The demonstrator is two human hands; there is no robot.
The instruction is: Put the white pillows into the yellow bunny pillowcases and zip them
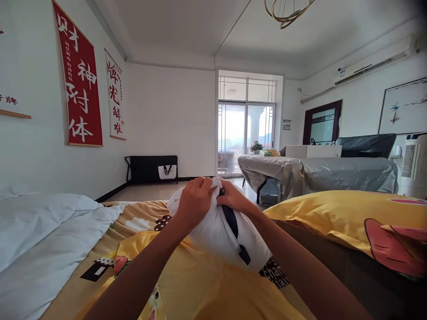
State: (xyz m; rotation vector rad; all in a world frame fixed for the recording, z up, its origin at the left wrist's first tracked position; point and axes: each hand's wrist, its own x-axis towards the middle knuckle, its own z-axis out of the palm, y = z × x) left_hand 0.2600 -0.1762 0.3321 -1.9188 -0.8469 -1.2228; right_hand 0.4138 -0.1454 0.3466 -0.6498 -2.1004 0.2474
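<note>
A plump, pillow-like white cloth bundle (207, 231) rises in front of me, marked by a black strip (231, 221) and a smaller black patch. Its upper end is bunched between my two hands. My left hand (196, 195) is closed on the bunched cloth, its fingers curled over the top. Close beside it, my right hand (231, 195) pinches the same end from the right, near something small and dark. Yellow printed fabric (200, 280) spreads below the bundle and under my forearms. What lies inside the white cloth is hidden.
White bedding (50, 235) lies at left on the patterned tan bed sheet (143, 211). A yellow printed pillow (320, 209) rests at right. Beyond stands a table with a silvery cover (273, 166), bearing a white box (307, 151). A black folded panel (143, 169) leans by the wall.
</note>
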